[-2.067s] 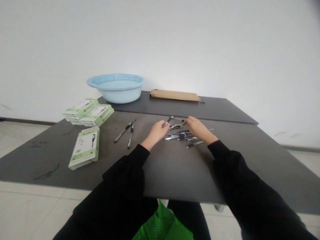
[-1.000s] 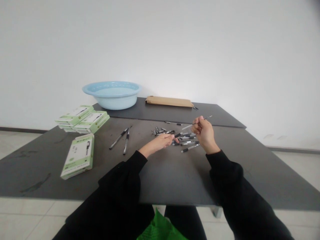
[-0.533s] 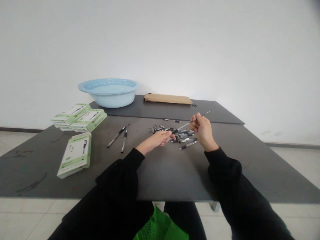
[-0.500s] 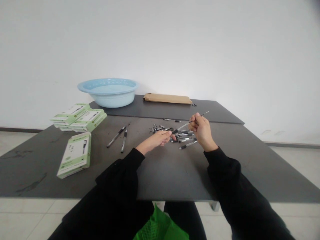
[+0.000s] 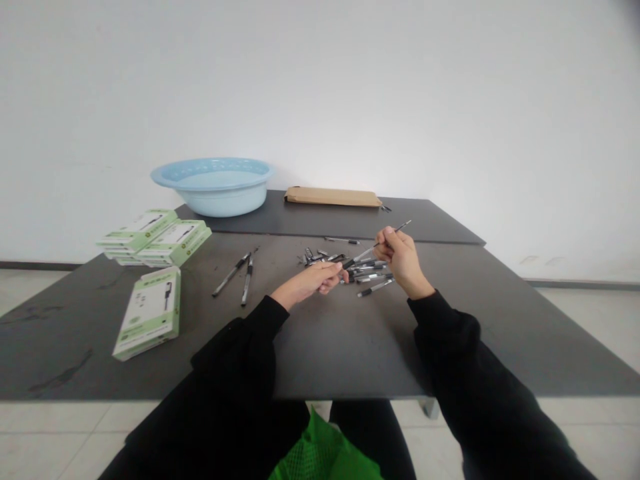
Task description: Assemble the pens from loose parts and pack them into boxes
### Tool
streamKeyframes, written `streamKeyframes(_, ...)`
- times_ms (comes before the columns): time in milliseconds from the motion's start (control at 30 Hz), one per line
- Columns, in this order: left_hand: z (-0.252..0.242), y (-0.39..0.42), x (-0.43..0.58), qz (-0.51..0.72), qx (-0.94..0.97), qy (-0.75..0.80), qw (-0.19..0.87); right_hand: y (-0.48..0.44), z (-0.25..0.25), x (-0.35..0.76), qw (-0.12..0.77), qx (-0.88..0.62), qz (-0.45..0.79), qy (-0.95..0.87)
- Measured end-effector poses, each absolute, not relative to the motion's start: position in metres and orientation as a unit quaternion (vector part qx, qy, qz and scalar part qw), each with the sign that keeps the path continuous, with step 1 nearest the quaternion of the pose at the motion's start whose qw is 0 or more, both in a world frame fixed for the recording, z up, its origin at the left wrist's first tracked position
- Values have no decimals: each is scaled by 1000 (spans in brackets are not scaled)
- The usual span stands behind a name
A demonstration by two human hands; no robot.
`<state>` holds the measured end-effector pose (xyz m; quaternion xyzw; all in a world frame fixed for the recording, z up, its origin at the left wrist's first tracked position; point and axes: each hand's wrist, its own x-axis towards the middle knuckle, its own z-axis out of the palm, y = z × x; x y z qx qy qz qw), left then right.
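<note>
Between my fingers my left hand point(image 5: 314, 280) pinches the grip end of a clear pen barrel point(image 5: 362, 255), which slants up to the right. My right hand point(image 5: 401, 261) is closed on a thin pen refill point(image 5: 404, 225), in line with the barrel's upper end. Part of the refill sticks out above my fingers. Whether it is inside the barrel is hard to tell. Below and behind both hands lies a heap of pen parts point(image 5: 370, 275), clear with black grips. One separate pen piece point(image 5: 343, 240) lies beyond the heap.
Two pens point(image 5: 247, 281) lie left of my left hand. Stacked green-and-white pen boxes point(image 5: 175, 241) stand at the left, with a single box point(image 5: 148, 312) nearer. A blue basin point(image 5: 220, 199) and a flat cardboard package point(image 5: 333, 197) are at the back of the dark table point(image 5: 350, 347).
My right hand has shifted very slightly left and down with the refill. My left hand keeps its hold on the barrel. The view has tilted a little.
</note>
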<state>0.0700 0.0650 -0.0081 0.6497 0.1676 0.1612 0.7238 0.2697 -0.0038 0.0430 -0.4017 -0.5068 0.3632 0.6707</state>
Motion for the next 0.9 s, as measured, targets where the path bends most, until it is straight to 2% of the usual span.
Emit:
streamKeyframes(267, -6, 66, 73, 190, 604, 220, 741, 5, 31, 263, 560, -442, 482, -508)
streamKeyframes(333, 0, 72, 66, 183, 617, 248, 724, 6, 28, 273, 526, -488, 469, -515)
streamKeyframes(433, 10, 81, 50, 100, 661, 258, 698, 3, 29, 286, 442, -551, 414, -574)
streamKeyframes(567, 16, 84, 37, 67, 698, 265, 662, -4, 31, 290, 359, -540, 402, -646)
streamKeyframes(900, 12, 88, 36, 76, 704, 270, 652, 0, 23, 292, 440, -502, 505, -547)
